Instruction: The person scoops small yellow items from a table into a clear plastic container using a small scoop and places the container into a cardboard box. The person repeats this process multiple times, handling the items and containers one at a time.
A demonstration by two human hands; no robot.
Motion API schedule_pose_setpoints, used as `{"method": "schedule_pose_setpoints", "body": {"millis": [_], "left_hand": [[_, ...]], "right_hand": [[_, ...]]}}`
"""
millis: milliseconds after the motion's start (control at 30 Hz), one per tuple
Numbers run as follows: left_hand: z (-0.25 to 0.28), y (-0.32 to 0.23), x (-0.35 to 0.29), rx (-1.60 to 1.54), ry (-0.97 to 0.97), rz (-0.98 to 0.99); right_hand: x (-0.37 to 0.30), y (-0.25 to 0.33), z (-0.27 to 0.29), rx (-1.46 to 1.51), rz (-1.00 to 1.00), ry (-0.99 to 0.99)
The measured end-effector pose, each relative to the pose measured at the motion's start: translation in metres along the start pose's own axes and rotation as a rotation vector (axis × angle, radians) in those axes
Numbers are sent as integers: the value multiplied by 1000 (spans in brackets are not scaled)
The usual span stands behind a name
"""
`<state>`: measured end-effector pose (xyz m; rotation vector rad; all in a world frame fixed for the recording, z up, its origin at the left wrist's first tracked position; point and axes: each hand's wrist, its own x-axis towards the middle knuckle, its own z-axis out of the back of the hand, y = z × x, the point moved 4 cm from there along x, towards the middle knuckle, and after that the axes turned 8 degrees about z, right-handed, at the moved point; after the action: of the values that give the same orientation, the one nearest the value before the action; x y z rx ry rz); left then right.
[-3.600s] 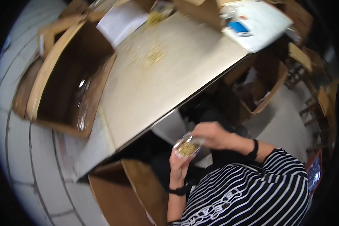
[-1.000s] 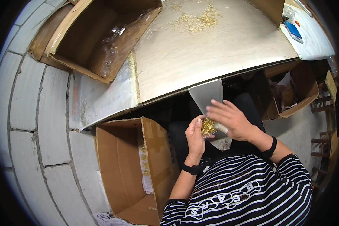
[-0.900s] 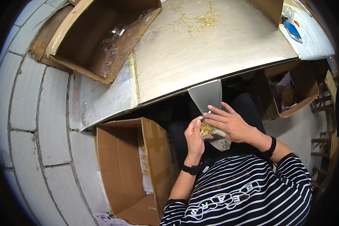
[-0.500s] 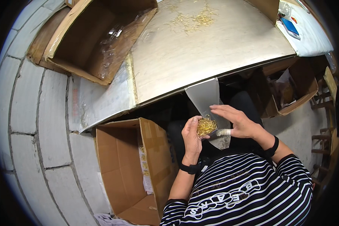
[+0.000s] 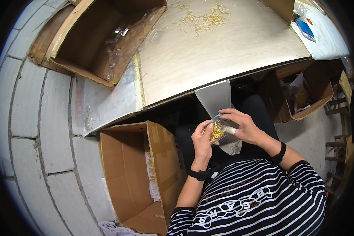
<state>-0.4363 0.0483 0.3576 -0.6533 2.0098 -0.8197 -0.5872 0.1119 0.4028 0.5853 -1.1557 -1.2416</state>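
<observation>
Over my lap, my left hand (image 5: 203, 141) is closed around a small clear plastic box (image 5: 225, 136) filled with thin gold-coloured wire pieces (image 5: 216, 133), pin-like in shape. My right hand (image 5: 244, 126) is at the box's other side, its fingers on the clear flap or lid at the top edge. White tape wraps the right thumb, which presses near the opening. More loose gold pieces (image 5: 208, 19) lie scattered at the far part of the pale tabletop (image 5: 220, 51).
An open cardboard box (image 5: 76, 43) with clear plastic boxes lies on its side at the far left. Another open carton (image 5: 161, 149) stands left of my legs. A third carton (image 5: 312, 104) is under the table at right. A blue device (image 5: 305, 29) rests far right.
My right hand has moved in from a spread pose beside the box to touch its top edge and side. The box has tilted slightly in my left hand.
</observation>
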Motion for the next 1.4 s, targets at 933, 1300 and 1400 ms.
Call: {"method": "schedule_pose_setpoints", "body": {"millis": [933,1300,1400], "left_hand": [[-2,3,-3,-17,-121,-107],[-15,18,-4,42,67,-24],[-14,16,-4,39,57,-34]], "right_hand": [[-9,13,6,-549,117,-76],[36,6,21,-446,-101,359],[39,-3,18,-442,-204,306]]}}
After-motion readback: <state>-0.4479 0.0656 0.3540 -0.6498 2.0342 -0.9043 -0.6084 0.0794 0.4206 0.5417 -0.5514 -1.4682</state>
